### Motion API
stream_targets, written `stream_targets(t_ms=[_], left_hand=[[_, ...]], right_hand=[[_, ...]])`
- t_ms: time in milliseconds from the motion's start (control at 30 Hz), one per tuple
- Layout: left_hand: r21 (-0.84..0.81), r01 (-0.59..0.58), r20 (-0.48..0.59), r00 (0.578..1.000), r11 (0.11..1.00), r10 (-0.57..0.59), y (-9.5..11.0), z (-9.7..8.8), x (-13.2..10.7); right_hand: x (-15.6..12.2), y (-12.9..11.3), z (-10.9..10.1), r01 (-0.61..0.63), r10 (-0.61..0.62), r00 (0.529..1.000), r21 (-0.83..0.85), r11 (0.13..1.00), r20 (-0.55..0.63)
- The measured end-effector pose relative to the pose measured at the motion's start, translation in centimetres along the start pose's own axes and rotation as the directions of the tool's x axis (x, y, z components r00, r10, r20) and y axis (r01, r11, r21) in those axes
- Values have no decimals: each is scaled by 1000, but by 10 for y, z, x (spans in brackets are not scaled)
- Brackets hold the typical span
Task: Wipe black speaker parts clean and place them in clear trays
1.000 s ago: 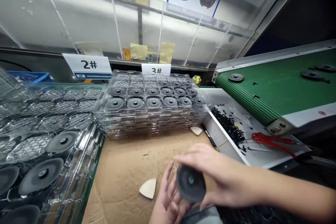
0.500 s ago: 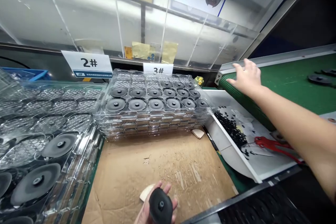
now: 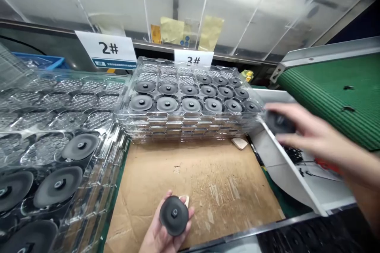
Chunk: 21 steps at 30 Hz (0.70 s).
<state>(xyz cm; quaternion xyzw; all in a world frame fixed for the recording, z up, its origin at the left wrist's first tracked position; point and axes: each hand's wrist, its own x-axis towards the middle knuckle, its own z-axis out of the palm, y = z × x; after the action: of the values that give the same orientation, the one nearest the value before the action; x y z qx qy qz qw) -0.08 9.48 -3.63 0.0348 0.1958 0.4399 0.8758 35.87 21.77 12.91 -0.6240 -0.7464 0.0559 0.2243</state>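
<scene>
Low over the cardboard sheet, my left hand (image 3: 158, 231) is closed around a round black disc (image 3: 174, 216) with a small raised hub facing up. My right hand (image 3: 308, 130), smeared by motion, grips a second black disc (image 3: 278, 122) above the left wall of the white bin. A pale wedge-shaped piece (image 3: 184, 200) lies partly hidden behind the left hand. Straight ahead, a stack of clear plastic trays (image 3: 190, 120) holds similar discs in its front rows, while several pockets at its back left hold none.
Another tray stack (image 3: 97, 166) with discs stands at left. The cardboard (image 3: 148, 174) covers the middle, with a pale wedge (image 3: 239, 143) near its far right. The white bin (image 3: 297, 189) holds small black parts. Beyond it runs a green conveyor belt (image 3: 332, 87).
My right hand has come from the green belt back toward the bin and now has a black disc in it. The left hand still holds its disc. The view has shifted.
</scene>
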Motion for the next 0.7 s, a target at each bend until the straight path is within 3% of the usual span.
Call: stream_targets(t_ms=[67,100,200,300,400,500,700], left_hand=[[-7,-42,-72,997,999,42,3,10,2],[-7,-60,-107,992,998,59,4,14,3],[26,-85,-195,977,996,89,8,24,1],[66,-108,-234,965,992,120,9,28,-4],[71,-176,-243,952,982,188,7,24,-9],[41,-225,-256,939,973,228,4,20,-13],[36,-194,-354,915,980,194,3,27,-14]], right_hand=[[-38,-18,48,75,-108,954,126,989,278],[-53,-22,75,59,-105,939,148,987,329],[-74,-18,150,-16,-28,956,146,989,293],[-72,-9,194,-84,56,979,138,987,197],[-72,-13,202,-126,114,989,133,983,92],[-89,-37,195,-161,158,987,156,975,26],[-129,-112,211,-108,53,978,275,955,200]])
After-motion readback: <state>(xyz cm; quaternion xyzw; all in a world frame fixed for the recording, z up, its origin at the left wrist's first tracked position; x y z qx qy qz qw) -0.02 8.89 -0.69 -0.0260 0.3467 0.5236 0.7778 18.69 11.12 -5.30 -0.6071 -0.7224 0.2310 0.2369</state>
